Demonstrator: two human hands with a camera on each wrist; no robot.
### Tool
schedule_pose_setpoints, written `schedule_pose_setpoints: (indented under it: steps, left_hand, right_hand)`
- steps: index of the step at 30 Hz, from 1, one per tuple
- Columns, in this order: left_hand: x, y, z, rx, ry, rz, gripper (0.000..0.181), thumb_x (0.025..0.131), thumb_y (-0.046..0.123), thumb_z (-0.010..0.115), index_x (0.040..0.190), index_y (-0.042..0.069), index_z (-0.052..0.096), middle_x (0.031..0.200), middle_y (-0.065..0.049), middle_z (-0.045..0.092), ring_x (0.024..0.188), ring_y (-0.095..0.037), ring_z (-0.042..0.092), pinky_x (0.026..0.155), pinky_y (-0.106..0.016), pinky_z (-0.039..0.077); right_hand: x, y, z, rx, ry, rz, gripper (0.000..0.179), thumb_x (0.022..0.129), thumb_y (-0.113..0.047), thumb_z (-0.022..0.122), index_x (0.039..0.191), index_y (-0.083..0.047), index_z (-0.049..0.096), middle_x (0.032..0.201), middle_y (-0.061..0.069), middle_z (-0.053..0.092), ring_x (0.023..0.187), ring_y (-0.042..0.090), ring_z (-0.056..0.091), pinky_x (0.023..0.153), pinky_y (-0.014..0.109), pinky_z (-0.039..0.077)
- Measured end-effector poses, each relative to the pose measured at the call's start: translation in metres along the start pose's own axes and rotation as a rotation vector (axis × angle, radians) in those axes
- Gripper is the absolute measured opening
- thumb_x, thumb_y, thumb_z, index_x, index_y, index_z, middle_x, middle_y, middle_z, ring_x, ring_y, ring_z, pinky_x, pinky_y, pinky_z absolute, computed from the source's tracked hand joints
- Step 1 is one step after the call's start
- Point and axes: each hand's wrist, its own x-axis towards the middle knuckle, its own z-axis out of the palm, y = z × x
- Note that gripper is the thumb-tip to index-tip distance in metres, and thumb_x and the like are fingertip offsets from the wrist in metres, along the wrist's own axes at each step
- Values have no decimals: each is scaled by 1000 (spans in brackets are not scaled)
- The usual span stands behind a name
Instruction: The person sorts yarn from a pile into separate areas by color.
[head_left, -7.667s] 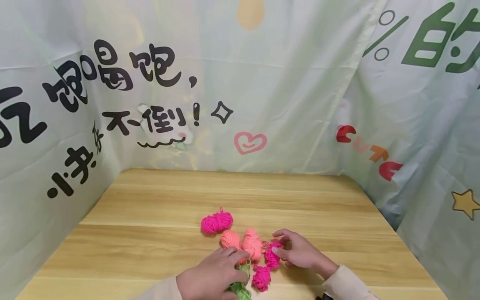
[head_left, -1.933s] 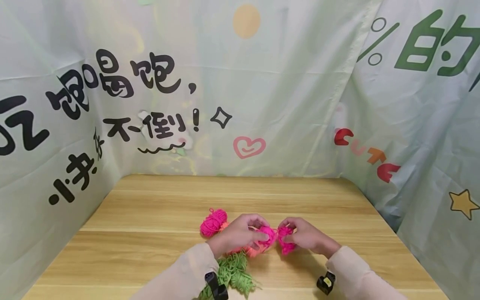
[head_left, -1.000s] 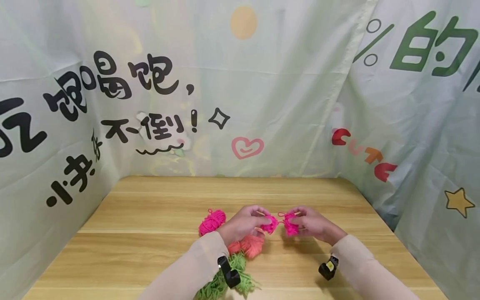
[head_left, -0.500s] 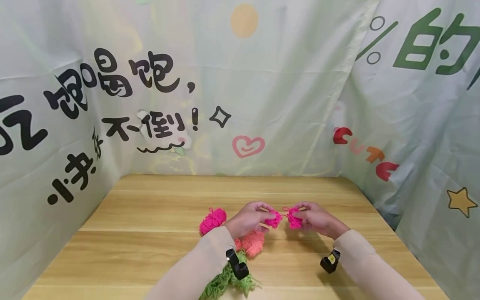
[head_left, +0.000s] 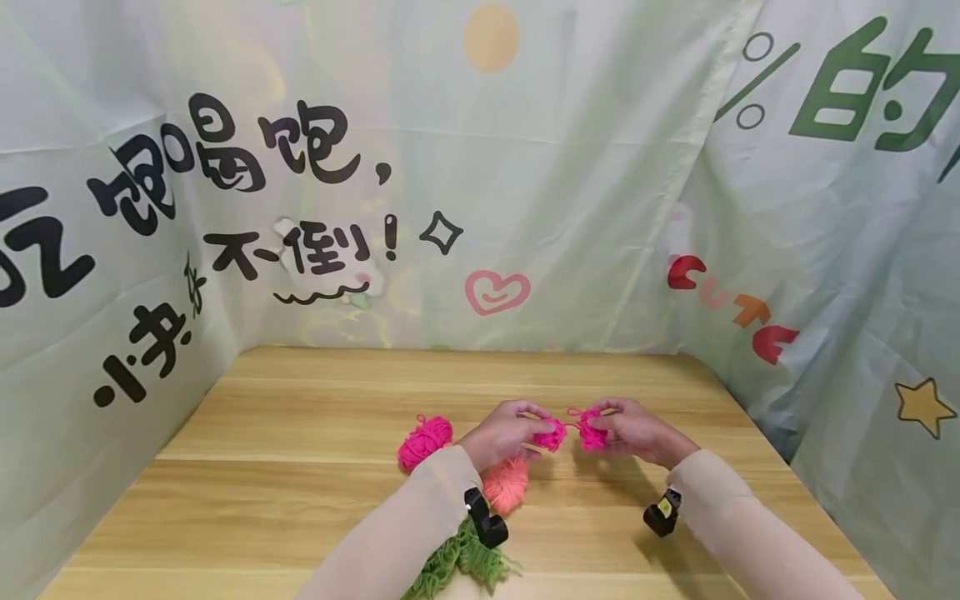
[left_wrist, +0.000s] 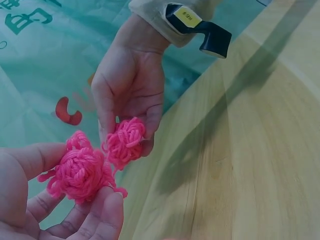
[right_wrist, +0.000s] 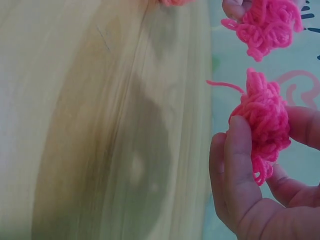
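My left hand (head_left: 498, 437) pinches a small bright pink yarn ball (head_left: 551, 435) between thumb and fingers. Facing it, my right hand (head_left: 641, 433) pinches a second pink yarn ball (head_left: 592, 430). Both are held above the table, a small gap apart, with loose strands between them. In the left wrist view the nearer yarn ball (left_wrist: 79, 172) shows looped, tangled strands. A short loose tail sticks out of the right hand's yarn ball (right_wrist: 262, 120) in the right wrist view. Left of my left hand, a larger pink skein (head_left: 425, 443) lies on the table.
Under my left wrist sits a coral yarn ball (head_left: 507, 485). Nearer the front is a tangled heap of green yarn (head_left: 453, 560), partly hidden by my left sleeve. Printed cloth (head_left: 585, 183) walls the wooden table (head_left: 300, 500) at the back and sides.
Earlier my left hand was over the green and coral yarn, my right touching pink yarn on the table. Both small pink balls have since been picked up and carried away from me, slightly right.
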Motion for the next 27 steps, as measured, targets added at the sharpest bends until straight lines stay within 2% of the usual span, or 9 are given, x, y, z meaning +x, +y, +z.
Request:
schedule_pose_setpoints:
  steps: [5,12,18,27]
  left_hand:
    - [5,-1,4,-35,-3,-4,20,92,11,66,110,5,59,95,-9,69,80,-18,66,82,-47,55]
    - [10,-2,6,-55,26,-14,20,92,10,66,110,4,60,97,-11,69,80,-20,67,81,-46,55]
    - [17,-4,9,-90,51,-19,20,92,11,67,110,3,60,98,-12,68,80,-21,67,79,-42,56]
    - [24,-8,11,-94,84,-42,21,91,13,68,109,5,61,98,-12,67,83,-26,68,76,-42,57]
  right_hand:
    - [1,-2,-8,-24,19,0,32,97,-5,53,123,10,42,92,12,60,73,16,61,83,46,54]
    - [6,-2,-18,-7,28,-13,32,98,-5,52,123,10,41,94,14,61,75,20,67,80,45,56]
    - [11,-4,-26,-1,43,-1,31,98,-3,50,124,11,39,91,11,64,75,17,67,81,42,56]
    - [19,3,-38,-11,72,-8,32,99,-2,49,126,11,38,89,9,62,74,16,66,80,39,56]
